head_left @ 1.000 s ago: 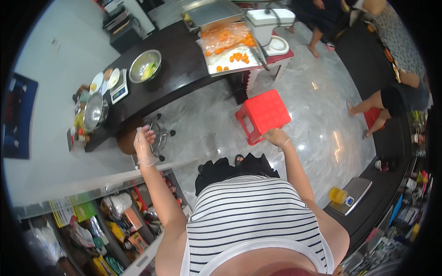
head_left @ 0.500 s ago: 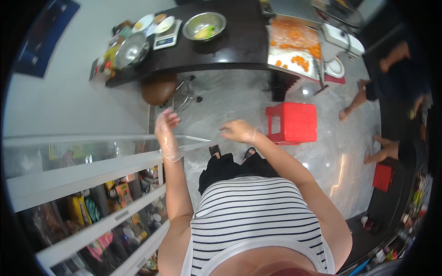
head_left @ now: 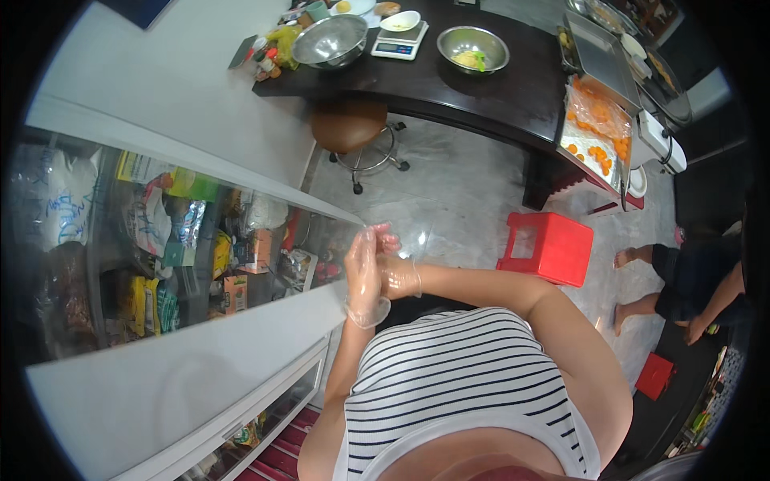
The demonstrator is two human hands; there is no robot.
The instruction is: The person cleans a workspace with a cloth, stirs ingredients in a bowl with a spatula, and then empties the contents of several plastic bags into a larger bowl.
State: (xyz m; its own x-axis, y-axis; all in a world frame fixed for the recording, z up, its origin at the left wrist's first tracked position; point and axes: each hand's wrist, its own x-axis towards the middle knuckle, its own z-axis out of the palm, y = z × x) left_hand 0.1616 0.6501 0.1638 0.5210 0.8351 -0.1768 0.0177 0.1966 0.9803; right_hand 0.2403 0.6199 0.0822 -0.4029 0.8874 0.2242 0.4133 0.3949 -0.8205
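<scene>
Tho apart b4, LH [head_left: 363, 272] now by RH [head_left: 396, 277]

Cabinet [head_left: 200, 349] left, table [head_left: 520, 92] ahead.

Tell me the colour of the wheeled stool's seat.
The seat is brown, best seen in the head view.

Right hand [head_left: 399, 278] was partly hidden behind left hand [head_left: 363, 271]; its fingers didn't show. Co-worker [head_left: 696, 286] was cut off at right rim, blue panel [head_left: 130, 10] at top. Scale readout [head_left: 395, 49] was too small to read.
</scene>
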